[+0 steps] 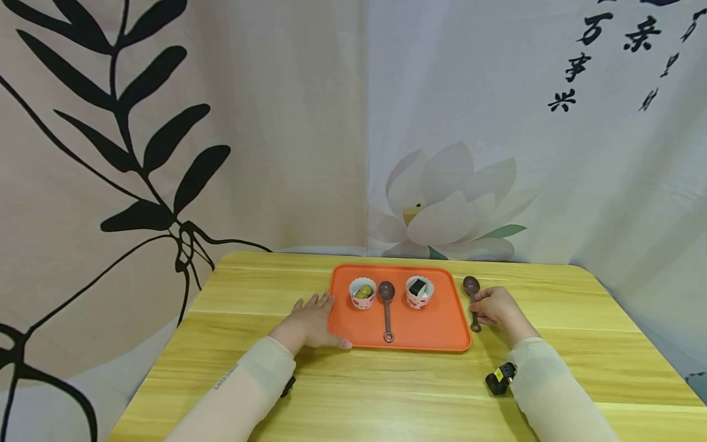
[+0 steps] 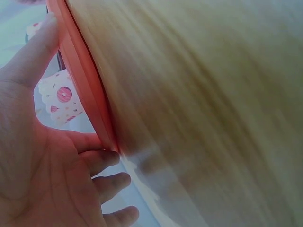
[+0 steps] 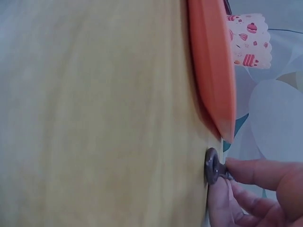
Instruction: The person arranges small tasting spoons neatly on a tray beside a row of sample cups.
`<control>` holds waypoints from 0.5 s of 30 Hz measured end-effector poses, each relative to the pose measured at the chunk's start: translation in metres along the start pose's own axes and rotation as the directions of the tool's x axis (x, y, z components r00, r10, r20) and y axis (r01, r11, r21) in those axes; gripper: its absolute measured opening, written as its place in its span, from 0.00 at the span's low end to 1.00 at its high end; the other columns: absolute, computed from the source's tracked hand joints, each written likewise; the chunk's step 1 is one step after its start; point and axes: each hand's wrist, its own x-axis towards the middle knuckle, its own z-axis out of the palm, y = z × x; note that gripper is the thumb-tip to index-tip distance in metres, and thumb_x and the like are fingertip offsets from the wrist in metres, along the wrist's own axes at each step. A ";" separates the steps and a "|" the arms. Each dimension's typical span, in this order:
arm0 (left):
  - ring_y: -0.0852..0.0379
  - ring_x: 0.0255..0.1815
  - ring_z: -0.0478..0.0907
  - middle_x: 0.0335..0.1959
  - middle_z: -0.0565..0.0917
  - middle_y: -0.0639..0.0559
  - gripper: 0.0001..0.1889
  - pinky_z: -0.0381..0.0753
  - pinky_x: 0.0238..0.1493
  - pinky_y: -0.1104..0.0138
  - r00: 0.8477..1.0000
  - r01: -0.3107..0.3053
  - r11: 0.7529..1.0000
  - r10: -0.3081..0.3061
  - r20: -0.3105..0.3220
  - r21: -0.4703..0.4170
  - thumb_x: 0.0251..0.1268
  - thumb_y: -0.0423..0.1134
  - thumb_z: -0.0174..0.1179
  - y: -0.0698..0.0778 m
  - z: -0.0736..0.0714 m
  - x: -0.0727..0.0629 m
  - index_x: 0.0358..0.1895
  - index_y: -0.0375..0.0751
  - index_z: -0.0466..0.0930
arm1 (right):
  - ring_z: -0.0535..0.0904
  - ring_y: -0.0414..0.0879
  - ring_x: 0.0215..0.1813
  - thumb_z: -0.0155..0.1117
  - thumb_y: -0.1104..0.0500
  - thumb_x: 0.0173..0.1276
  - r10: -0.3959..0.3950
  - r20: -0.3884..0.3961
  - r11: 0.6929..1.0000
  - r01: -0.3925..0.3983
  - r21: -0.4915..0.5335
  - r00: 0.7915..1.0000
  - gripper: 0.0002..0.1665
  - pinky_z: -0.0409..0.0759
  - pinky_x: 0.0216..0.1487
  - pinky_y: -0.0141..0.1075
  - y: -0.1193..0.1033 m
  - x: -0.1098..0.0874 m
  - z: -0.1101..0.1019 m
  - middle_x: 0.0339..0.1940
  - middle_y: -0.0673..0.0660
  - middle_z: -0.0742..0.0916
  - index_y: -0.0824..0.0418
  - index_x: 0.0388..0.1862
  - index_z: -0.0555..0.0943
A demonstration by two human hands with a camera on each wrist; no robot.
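In the head view my left hand (image 1: 310, 324) lies against the left side of an orange tray (image 1: 428, 331). Its fingers are stretched along the tray's edge, and the thumb reaches the front left corner. Off the tray's right side, my right hand (image 1: 501, 312) pinches the handle of a dark brown spoon (image 1: 471, 285) between thumb and fingers. The right wrist view shows the ring end of that spoon's handle (image 3: 211, 166) close to the tabletop. Another brown-bowled spoon (image 1: 386, 291) lies on the tray, handle toward me, between two patterned paper cups.
The left paper cup (image 1: 361, 302) holds greenish round pieces; the right paper cup (image 1: 418, 302) holds a dark block and something white. Everything stands on a light wooden table (image 1: 359, 393). Behind it hangs a printed curtain (image 1: 298, 123) with leaves and a lotus flower.
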 end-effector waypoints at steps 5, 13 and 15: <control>0.38 0.80 0.47 0.80 0.53 0.40 0.65 0.44 0.76 0.41 1.000 -0.003 1.000 0.003 -0.004 -0.004 0.47 0.76 0.65 0.001 0.000 0.000 0.80 0.35 0.50 | 0.77 0.41 0.25 0.62 0.72 0.67 0.005 0.001 1.000 -0.005 -0.017 1.000 0.16 0.84 0.28 0.32 0.000 0.000 0.000 0.27 0.57 0.77 0.77 0.51 0.71; 0.37 0.80 0.47 0.80 0.54 0.39 0.65 0.44 0.76 0.41 1.000 -0.003 1.000 0.003 -0.003 -0.003 0.47 0.76 0.65 0.002 -0.001 -0.001 0.79 0.34 0.51 | 0.77 0.41 0.24 0.63 0.73 0.66 0.003 0.003 1.000 -0.003 -0.018 1.000 0.14 0.83 0.27 0.32 -0.002 -0.001 -0.001 0.27 0.57 0.77 0.76 0.48 0.72; 0.37 0.80 0.48 0.80 0.54 0.39 0.65 0.45 0.76 0.41 1.000 -0.004 1.000 0.004 -0.005 -0.007 0.47 0.75 0.66 0.002 -0.001 -0.002 0.79 0.34 0.51 | 0.77 0.40 0.23 0.64 0.73 0.65 0.003 0.000 1.000 -0.003 -0.019 1.000 0.14 0.83 0.26 0.32 -0.002 -0.001 -0.001 0.28 0.57 0.77 0.76 0.47 0.72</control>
